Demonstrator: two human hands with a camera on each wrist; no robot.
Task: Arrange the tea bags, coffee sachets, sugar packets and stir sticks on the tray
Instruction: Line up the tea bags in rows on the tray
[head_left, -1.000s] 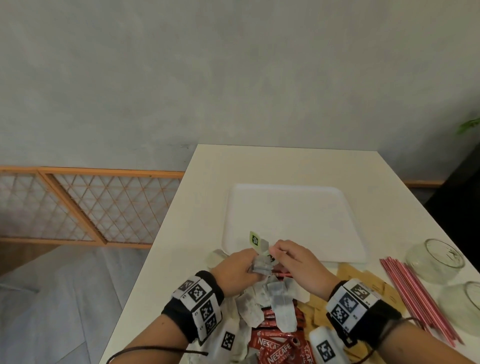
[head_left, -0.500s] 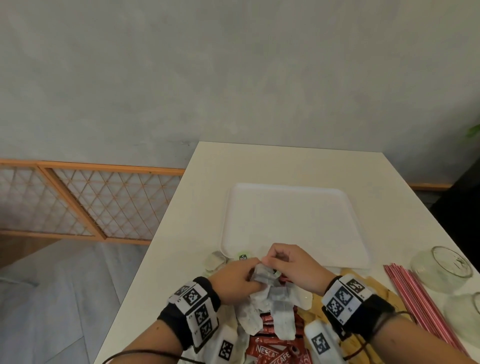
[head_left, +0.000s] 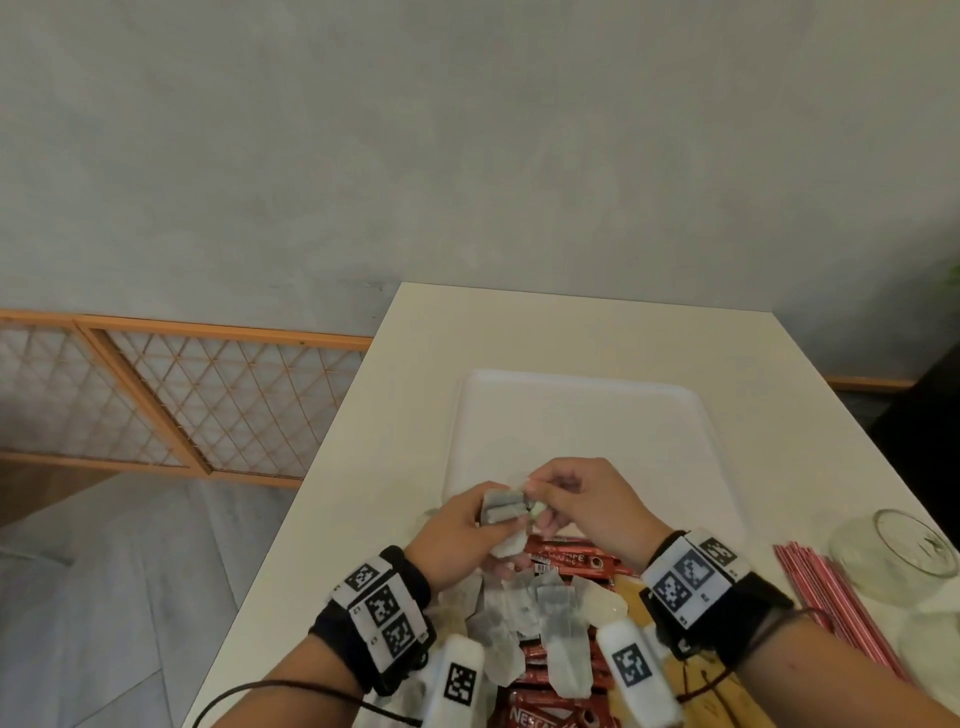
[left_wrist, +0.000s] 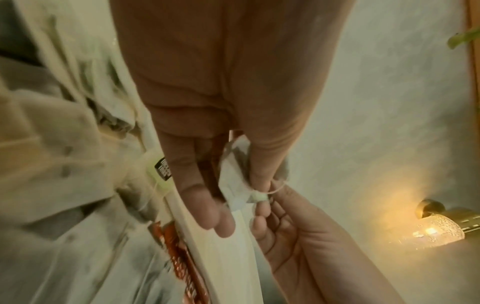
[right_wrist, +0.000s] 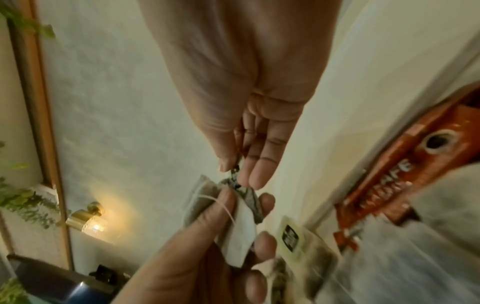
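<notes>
Currently, your left hand (head_left: 457, 525) grips a folded tea bag (head_left: 503, 506) between thumb and fingers, just above the near edge of the white tray (head_left: 582, 415). Your right hand (head_left: 587, 506) pinches that bag's tag (right_wrist: 235, 176) at its right end, string (left_wrist: 276, 188) between. Loose tea bags (head_left: 550, 618) and red Nescafe sachets (head_left: 571, 558) lie heaped on the table (head_left: 363, 467) beneath your wrists; red stir sticks (head_left: 826, 587) lie well to the right.
</notes>
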